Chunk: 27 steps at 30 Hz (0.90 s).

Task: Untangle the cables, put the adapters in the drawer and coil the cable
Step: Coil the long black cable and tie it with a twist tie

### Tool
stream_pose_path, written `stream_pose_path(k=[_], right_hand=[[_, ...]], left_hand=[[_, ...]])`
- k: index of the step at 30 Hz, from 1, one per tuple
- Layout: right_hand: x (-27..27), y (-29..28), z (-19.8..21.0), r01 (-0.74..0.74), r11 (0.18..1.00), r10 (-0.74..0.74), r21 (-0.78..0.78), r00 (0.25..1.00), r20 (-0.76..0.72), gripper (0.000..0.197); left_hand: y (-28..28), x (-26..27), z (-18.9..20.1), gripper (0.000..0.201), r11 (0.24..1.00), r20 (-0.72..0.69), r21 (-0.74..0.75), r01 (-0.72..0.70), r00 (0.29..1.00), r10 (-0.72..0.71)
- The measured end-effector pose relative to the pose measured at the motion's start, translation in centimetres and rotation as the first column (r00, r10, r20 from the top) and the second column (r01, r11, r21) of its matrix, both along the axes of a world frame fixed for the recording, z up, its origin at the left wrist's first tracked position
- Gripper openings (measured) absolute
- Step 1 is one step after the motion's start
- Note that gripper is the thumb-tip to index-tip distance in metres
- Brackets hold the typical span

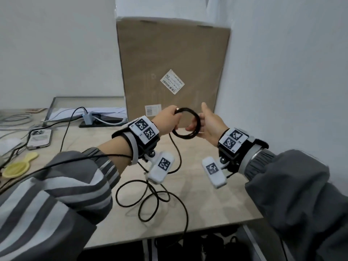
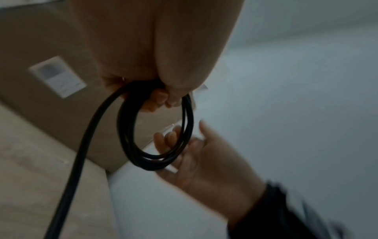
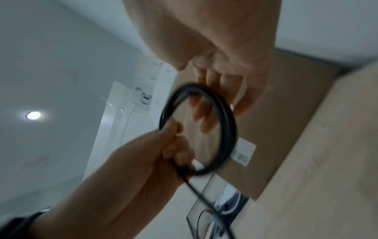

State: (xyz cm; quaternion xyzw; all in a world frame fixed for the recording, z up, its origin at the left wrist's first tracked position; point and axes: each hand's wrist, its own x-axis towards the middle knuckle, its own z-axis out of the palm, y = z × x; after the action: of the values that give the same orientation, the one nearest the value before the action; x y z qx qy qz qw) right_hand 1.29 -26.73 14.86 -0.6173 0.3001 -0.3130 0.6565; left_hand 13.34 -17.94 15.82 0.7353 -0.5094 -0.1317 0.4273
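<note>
Starting at the far left of the pale wooden desk (image 1: 197, 185), we count one yellow plastic hand mirror (image 1: 17, 166) lying flat, one smartphone in a clear case (image 1: 39, 138) behind it, and one small grey charger block (image 1: 88, 117) farther back, beside a glass-framed tray of white papers (image 1: 75, 108). One large brown cardboard box (image 1: 173, 63) stands upright against the white wall; we see two white labels on its front.

In front of the box we hold one thin black round cable (image 1: 186, 123) above the desk, its upper part wound into a small coil of a few turns. Our left hand (image 1: 167, 119) is closed around the coil's left side, fingers and thumb curled over the bundled turns; the left wrist view (image 2: 161, 97) shows the fingertips wrapped under the strands. Our right hand (image 1: 209, 123) is mostly open, thumb raised, the fingers only slightly bent and passing through the ring, touching its right side; from the right wrist view (image 3: 225, 90) the fingers are spread loosely behind the loop.

The uncoiled rest of the cable hangs from the left hand and lies in a few loose loops on the desk below, one stretch running off the front edge.
</note>
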Motion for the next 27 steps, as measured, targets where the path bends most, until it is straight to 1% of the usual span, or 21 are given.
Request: stream_pose_path(k=[1, 2, 3, 4, 6, 7, 8, 9, 11, 13, 15, 17, 18, 19, 20, 21, 22, 23, 24, 25, 27], right_hand=[[-0.6, 0.1, 0.7, -0.061, 0.995, 0.052, -0.081, 0.992, -0.113, 0.059], [-1.0, 0.3, 1.4, -0.123, 0.982, 0.09, -0.141, 0.972, -0.216, 0.061], [-1.1, 0.8, 1.9, -0.171, 0.968, 0.111, -0.185, 0.949, -0.295, 0.061], [-1.0, 1.3, 2.3, -0.19, 0.952, 0.096, -0.24, 0.93, -0.355, 0.062], [-0.7, 2.4, 2.5, -0.143, 0.9, -0.051, -0.411, 0.903, -0.426, 0.062], [-0.7, 2.6, 2.3, -0.096, 0.874, -0.123, -0.476, 0.904, -0.409, 0.061], [-0.7, 2.6, 2.0, -0.046, 0.868, -0.156, -0.494, 0.92, -0.36, 0.058], [-0.8, 2.4, 1.7, 0.006, 0.88, -0.165, -0.476, 0.942, -0.292, 0.055], [-1.3, 2.1, 1.4, 0.127, 0.917, -0.19, -0.379, 0.973, -0.134, 0.049], [-1.6, 2.0, 1.3, 0.212, 0.945, -0.221, -0.25, 0.975, -0.01, 0.045], [-1.8, 2.4, 1.0, 0.231, 0.961, -0.224, -0.149, 0.973, 0.061, 0.04], [-2.0, 2.5, 0.4, 0.192, 0.977, -0.186, -0.091, 0.98, 0.064, 0.037], [-2.2, 2.6, 0.3, 0.145, 0.983, -0.142, -0.11, 0.989, 0.034, 0.034], [-2.3, 2.5, 0.3, 0.098, 0.979, -0.102, -0.177, 0.995, -0.018, 0.028], [-2.5, 2.6, 0.4, 0.046, 0.958, -0.072, -0.282, 0.994, -0.084, 0.022], [-2.7, 2.8, 0.6, -0.012, 0.921, -0.052, -0.39, 0.987, -0.154, 0.02], [-2.8, 3.0, 0.8, -0.075, 0.869, -0.044, -0.489, 0.973, -0.228, 0.024], [-2.8, 3.2, 1.0, -0.135, 0.805, -0.057, -0.577, 0.952, -0.302, 0.035], [-2.9, 3.5, 1.2, -0.164, 0.744, -0.103, -0.647, 0.93, -0.354, 0.048], [-2.9, 3.8, 1.3, -0.151, 0.703, -0.164, -0.695, 0.916, -0.365, 0.058], [-2.7, 3.6, 1.3, -0.04, 0.655, -0.282, -0.754, 0.914, -0.293, 0.066]], left_hand=[[0.4, -0.5, 0.4, 0.014, 0.997, 0.136, 0.081, 0.001, 0.991, -0.012], [0.7, -1.2, 0.7, 0.018, 0.991, 0.21, 0.132, 0.007, 0.977, -0.035], [0.9, -2.1, 1.0, 0.022, 0.986, 0.23, 0.162, 0.022, 0.971, -0.06], [1.0, -2.8, 1.1, 0.027, 0.984, 0.229, 0.175, 0.041, 0.97, -0.082], [1.1, -3.9, 1.1, 0.037, 0.984, 0.179, 0.169, 0.062, 0.979, -0.093], [1.3, -4.1, 1.0, 0.04, 0.988, 0.118, 0.137, 0.076, 0.989, -0.093], [1.5, -4.1, 0.9, 0.039, 0.99, 0.04, 0.083, 0.11, 0.993, -0.113], [1.7, -4.0, 0.6, 0.033, 0.987, -0.048, 0.024, 0.157, 0.987, -0.156], [2.2, -3.8, -0.1, 0.02, 0.974, -0.227, -0.088, 0.211, 0.947, -0.226], [2.9, -4.0, -0.8, 0.023, 0.964, -0.401, -0.135, 0.229, 0.877, -0.264], [3.3, -4.4, -1.2, 0.025, 0.949, -0.453, -0.183, 0.255, 0.835, -0.312], [3.6, -4.7, -1.0, 0.026, 0.949, -0.425, -0.17, 0.265, 0.849, -0.313], [3.6, -4.8, -0.6, 0.026, 0.958, -0.354, -0.129, 0.257, 0.89, -0.287], [3.6, -4.9, -0.3, 0.026, 0.968, -0.233, -0.062, 0.243, 0.94, -0.251], [3.6, -4.8, 0.1, 0.025, 0.975, -0.079, 0.029, 0.222, 0.972, -0.22], [3.7, -4.9, 0.5, 0.023, 0.972, 0.07, 0.127, 0.195, 0.976, -0.205], [3.7, -5.0, 1.0, 0.021, 0.964, 0.172, 0.2, 0.176, 0.962, -0.212], [3.7, -5.2, 1.4, 0.02, 0.957, 0.219, 0.233, 0.174, 0.949, -0.225], [3.7, -5.4, 1.7, 0.02, 0.955, 0.217, 0.232, 0.183, 0.948, -0.235], [3.6, -5.6, 1.9, 0.021, 0.958, 0.183, 0.207, 0.198, 0.954, -0.237], [3.4, -5.9, 1.8, 0.023, 0.971, 0.069, 0.107, 0.213, 0.973, -0.221]])
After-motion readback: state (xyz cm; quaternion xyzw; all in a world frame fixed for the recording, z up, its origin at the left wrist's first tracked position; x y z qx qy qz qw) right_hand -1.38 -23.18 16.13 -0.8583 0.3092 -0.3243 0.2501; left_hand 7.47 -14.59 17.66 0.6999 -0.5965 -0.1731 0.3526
